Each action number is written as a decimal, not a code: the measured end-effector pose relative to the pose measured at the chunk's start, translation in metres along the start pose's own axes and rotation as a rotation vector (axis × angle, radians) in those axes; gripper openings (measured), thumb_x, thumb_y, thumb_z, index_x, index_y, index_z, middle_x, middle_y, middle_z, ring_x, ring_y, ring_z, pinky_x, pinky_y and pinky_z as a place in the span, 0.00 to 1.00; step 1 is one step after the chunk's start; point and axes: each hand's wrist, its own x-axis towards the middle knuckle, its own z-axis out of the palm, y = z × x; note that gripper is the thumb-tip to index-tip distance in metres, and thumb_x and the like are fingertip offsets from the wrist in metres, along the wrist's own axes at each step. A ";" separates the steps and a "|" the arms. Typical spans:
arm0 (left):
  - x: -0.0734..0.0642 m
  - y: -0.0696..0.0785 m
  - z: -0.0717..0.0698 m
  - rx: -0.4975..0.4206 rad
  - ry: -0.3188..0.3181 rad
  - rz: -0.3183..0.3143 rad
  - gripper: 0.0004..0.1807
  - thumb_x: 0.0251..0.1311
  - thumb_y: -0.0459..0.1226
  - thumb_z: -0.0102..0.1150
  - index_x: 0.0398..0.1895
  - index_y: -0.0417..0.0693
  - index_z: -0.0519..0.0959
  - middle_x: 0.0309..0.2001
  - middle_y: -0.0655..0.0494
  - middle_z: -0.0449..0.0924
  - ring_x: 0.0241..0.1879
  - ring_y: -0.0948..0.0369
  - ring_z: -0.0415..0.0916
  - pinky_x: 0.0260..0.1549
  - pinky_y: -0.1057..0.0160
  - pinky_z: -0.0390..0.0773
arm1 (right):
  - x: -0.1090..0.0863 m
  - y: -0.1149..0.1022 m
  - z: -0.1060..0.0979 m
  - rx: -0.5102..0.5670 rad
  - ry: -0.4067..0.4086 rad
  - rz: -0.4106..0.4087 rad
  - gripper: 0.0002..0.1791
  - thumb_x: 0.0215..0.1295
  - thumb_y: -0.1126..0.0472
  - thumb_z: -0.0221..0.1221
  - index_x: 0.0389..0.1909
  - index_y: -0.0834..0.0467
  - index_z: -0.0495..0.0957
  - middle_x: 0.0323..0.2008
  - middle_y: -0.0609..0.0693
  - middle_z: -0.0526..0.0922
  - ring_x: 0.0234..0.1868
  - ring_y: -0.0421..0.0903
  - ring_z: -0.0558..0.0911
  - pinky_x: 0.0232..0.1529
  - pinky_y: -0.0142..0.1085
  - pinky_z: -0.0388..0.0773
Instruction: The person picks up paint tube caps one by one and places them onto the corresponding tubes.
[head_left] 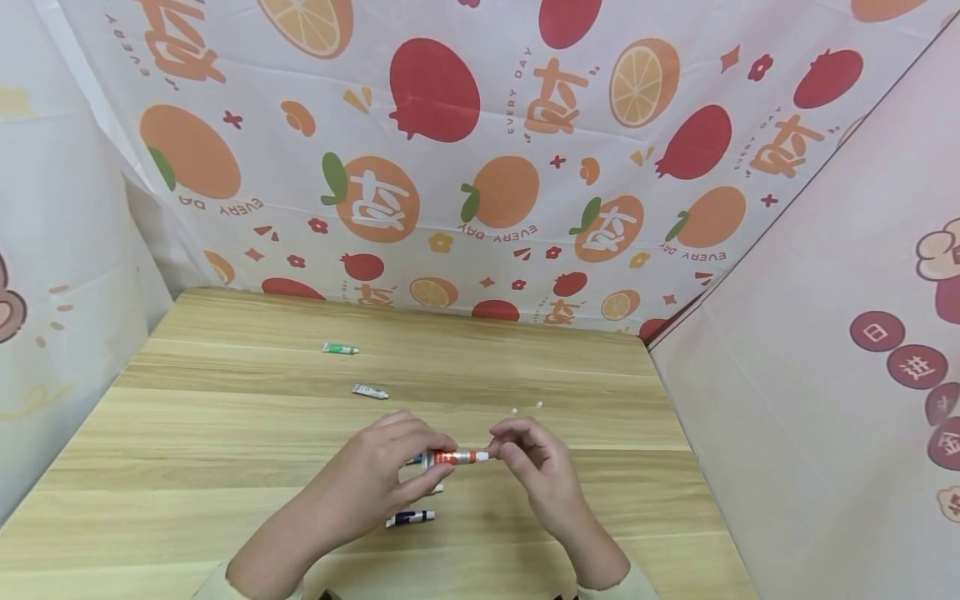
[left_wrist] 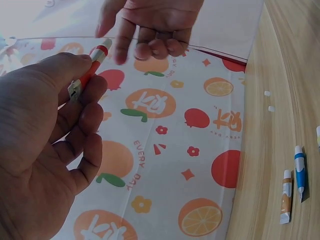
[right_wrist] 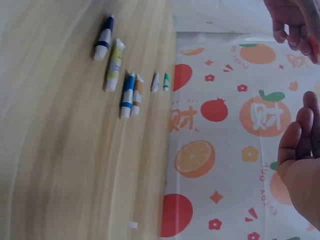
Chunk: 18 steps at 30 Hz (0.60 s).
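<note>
My left hand (head_left: 386, 467) pinches a small red paint tube (head_left: 453, 457) between thumb and fingers, above the table. Its white cap (head_left: 482, 456) points right. My right hand (head_left: 546, 479) is close to that cap, its fingers loosely bent. In the left wrist view, the right thumb and forefinger stand apart around the cap end with a gap between them. Under the left hand, other tubes are partly hidden; the right wrist view shows a blue tube (right_wrist: 127, 96), an orange tube (right_wrist: 137, 95) and a yellow tube (right_wrist: 115, 65) lying there.
On the wooden table (head_left: 247, 417) lie a green tube (head_left: 341, 348), a silver-grey tube (head_left: 371, 391) and a dark blue tube (head_left: 410, 518). Two tiny white pieces (head_left: 539, 404) lie beyond the right hand. Fruit-printed cloth (head_left: 450, 192) hangs behind, and pale cloth at both sides.
</note>
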 end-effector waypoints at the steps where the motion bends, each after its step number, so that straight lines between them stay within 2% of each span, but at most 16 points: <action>1: 0.000 0.000 0.000 0.000 0.001 0.000 0.14 0.58 0.37 0.82 0.45 0.55 0.89 0.42 0.69 0.90 0.42 0.70 0.83 0.43 0.73 0.83 | 0.000 0.000 -0.001 0.002 -0.007 -0.032 0.09 0.79 0.70 0.58 0.55 0.67 0.79 0.43 0.66 0.84 0.47 0.35 0.83 0.55 0.32 0.83; 4: 0.000 0.000 0.000 -0.002 0.003 -0.001 0.15 0.57 0.37 0.82 0.45 0.56 0.88 0.42 0.69 0.89 0.42 0.71 0.82 0.43 0.75 0.82 | 0.000 0.001 -0.004 -0.019 -0.025 -0.113 0.16 0.71 0.76 0.65 0.56 0.66 0.78 0.43 0.65 0.83 0.47 0.37 0.82 0.55 0.31 0.82; 7: 0.000 0.000 0.000 -0.011 0.000 -0.007 0.15 0.57 0.37 0.82 0.45 0.56 0.89 0.42 0.70 0.89 0.42 0.71 0.82 0.43 0.75 0.81 | 0.000 0.001 -0.004 -0.020 -0.047 -0.143 0.18 0.66 0.77 0.68 0.55 0.66 0.79 0.42 0.67 0.82 0.48 0.37 0.82 0.56 0.32 0.82; 12: 0.000 0.001 0.000 -0.017 -0.009 -0.013 0.13 0.60 0.38 0.81 0.46 0.57 0.89 0.42 0.70 0.89 0.42 0.71 0.82 0.44 0.76 0.81 | -0.001 0.000 -0.003 -0.023 -0.066 -0.158 0.13 0.67 0.77 0.67 0.50 0.67 0.81 0.42 0.68 0.82 0.49 0.37 0.81 0.57 0.32 0.82; 18: 0.000 0.004 0.001 -0.019 -0.013 -0.012 0.14 0.58 0.37 0.82 0.46 0.56 0.89 0.42 0.70 0.89 0.42 0.71 0.82 0.44 0.76 0.81 | -0.001 0.000 -0.001 -0.032 -0.042 -0.147 0.07 0.70 0.75 0.67 0.45 0.66 0.84 0.39 0.63 0.84 0.46 0.36 0.82 0.53 0.31 0.82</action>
